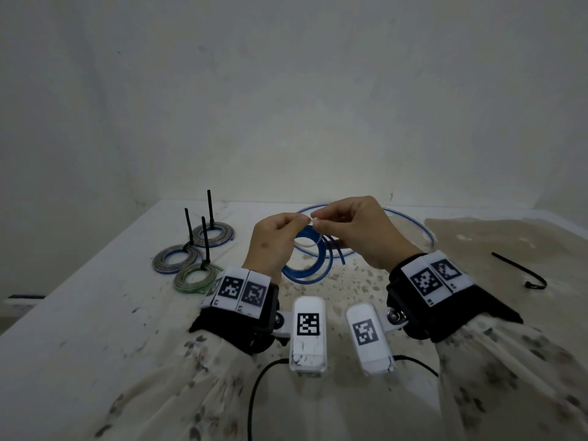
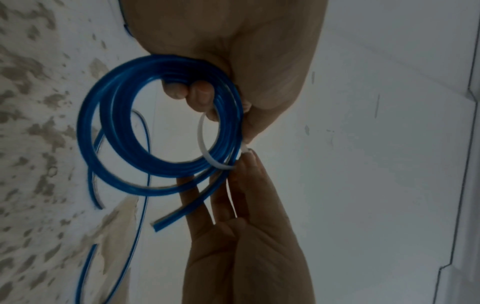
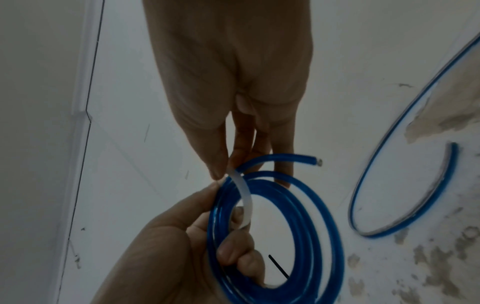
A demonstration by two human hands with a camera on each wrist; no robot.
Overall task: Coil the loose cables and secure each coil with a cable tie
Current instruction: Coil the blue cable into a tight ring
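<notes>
Head view: left hand (image 1: 272,241) and right hand (image 1: 362,230), raised over the table (image 1: 95,313), pinch a white cable tie (image 1: 310,241) looped round a blue cable coil (image 1: 310,265) hanging below, the pinch point too small to resolve; wrist tags bear only square codes, no readable writing. Left wrist view: fingers (image 2: 200,96) curl through the coil, its plane upright, one cut end (image 2: 161,224) pointing down-left. Right wrist view: thumb and finger squeeze the tie's upper end; its lower end is hidden behind left fingers (image 3: 233,253).
</notes>
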